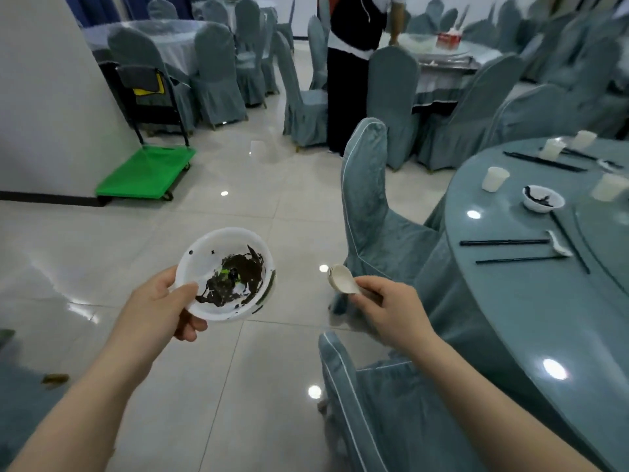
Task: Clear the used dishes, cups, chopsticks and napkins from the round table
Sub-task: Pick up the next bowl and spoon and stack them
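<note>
My left hand (160,306) grips a white bowl (218,247) smeared with dark sauce, held over the tiled floor. My right hand (391,311) pinches a stack of cream spoons (342,280) by the handles. To the right, the round teal table (531,308) carries another dirty bowl (543,198), several white cups (495,179), black chopsticks (503,242) and a white spoon (558,245). Both hands are to the left of the table, away from its edge.
Two teal-covered chairs (371,206) stand between me and the table. A green platform trolley (146,172) rests by the white wall at left. A person in black (350,63) stands at a farther table; more covered chairs and tables fill the back.
</note>
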Demonstrator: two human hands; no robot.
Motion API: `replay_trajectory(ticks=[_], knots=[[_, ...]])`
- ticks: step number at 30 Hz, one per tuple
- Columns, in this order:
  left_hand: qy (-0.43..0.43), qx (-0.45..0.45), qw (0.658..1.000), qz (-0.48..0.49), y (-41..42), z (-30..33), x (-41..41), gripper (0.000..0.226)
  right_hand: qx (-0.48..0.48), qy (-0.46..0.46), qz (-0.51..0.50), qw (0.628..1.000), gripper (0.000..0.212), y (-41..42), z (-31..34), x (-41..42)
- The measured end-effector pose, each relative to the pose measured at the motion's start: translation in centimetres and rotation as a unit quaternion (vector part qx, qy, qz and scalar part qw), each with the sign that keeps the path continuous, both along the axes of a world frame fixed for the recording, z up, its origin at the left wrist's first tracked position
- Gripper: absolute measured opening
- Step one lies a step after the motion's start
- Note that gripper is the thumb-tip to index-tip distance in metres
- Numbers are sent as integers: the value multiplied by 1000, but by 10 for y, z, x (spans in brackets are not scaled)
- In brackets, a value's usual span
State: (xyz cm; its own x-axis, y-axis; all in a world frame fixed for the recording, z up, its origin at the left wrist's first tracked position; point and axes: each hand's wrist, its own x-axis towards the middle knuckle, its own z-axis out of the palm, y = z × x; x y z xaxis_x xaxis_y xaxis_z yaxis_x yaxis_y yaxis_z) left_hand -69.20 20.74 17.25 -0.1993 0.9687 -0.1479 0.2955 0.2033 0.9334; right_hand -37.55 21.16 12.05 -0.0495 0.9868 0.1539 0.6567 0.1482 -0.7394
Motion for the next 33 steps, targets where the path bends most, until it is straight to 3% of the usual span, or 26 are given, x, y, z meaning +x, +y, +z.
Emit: replay_trajectory(ticks=[13, 23, 33], knots=[[-39, 14, 982, -186, 140, 19, -13, 17, 12, -29, -196, 980, 18, 22, 29, -35], [-30, 32, 955, -293, 295, 29, 68, 18, -8, 22, -369, 929, 12, 107, 26, 34], [-58, 8, 928, -368, 416, 17, 173, 19, -75, 18, -450, 890, 13, 183, 9, 89]])
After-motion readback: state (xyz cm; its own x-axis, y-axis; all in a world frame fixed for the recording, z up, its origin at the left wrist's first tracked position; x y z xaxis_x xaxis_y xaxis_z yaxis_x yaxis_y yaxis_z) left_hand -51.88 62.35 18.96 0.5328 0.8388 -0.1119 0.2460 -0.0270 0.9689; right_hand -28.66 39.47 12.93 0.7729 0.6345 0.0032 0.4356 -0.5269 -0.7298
